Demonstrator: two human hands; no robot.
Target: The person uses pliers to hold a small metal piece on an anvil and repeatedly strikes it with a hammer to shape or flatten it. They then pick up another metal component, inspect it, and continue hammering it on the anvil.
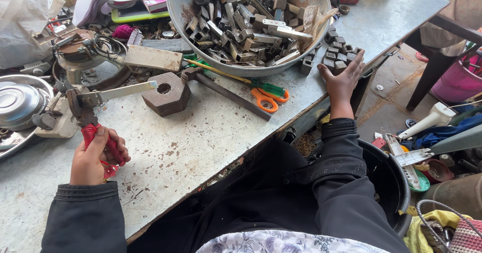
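Red cloth-wrapped handle (pixel 103 145) of a rusty hand-lever tool (pixel 83 105), that's what the left hand (pixel 95 157) has its fingers curled tight around, near the front-left of the worn grey metal table (pixel 201 137). Further along the table's right edge, the right hand (pixel 344 80) lies flat and open, fingertips on a cluster of small dark metal blocks (pixel 339 54). Orange-handled scissors (pixel 265 98) lie between. Beyond them sits a big steel bowl (pixel 181 12) full of square metal tube offcuts (pixel 246 24).
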